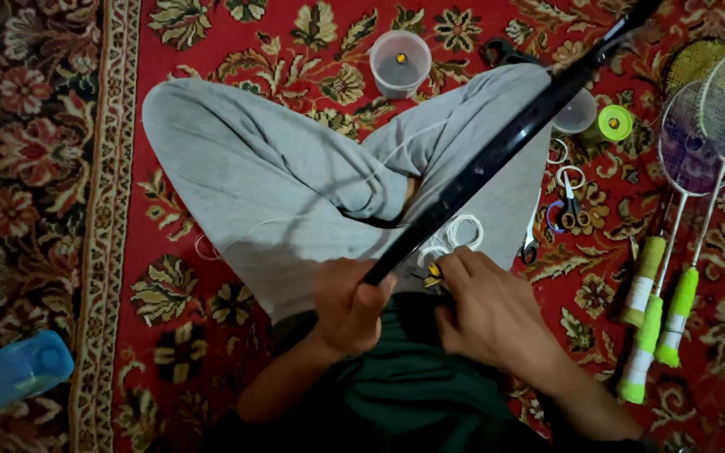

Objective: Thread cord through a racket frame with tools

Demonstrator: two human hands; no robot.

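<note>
Red patterned carpet [237,59] w/ cream-and-green floral motifs underlies everything; person sits cross-legged on it in grey trousers [279,176]. Landmark = black racket shaft [505,143], running diagonally from lower centre up to top right corner, across the lap. Left hand [347,306] clenched around lower end of shaft, thumb on top. Right hand [488,310] just right of that end, fingers pinched on a small yellow-and-black piece [434,271] touching the shaft's base; exact grip partly hidden, can't tell what the piece is. White string coils [455,235] lie on the lap directly under the shaft, beside right hand's fingertips; a thin white strand trails left across the trousers. Above shaft, to its left: clear plastic cup [399,63] w/ small yellow item inside, standing on carpet. Right of shaft, near its upper part: second clear cup [578,113], partly behind it, then lime-green tape roll [615,122]. Below those, right of shaft's middle: scissors [572,205] and a metal plier-type tool [531,239] at trouser edge. Well right of shaft: three badminton rackets [698,151] w/ green grips, heads toward top right. Far left of shaft, at carpet border: blue plastic container [23,367].
</note>
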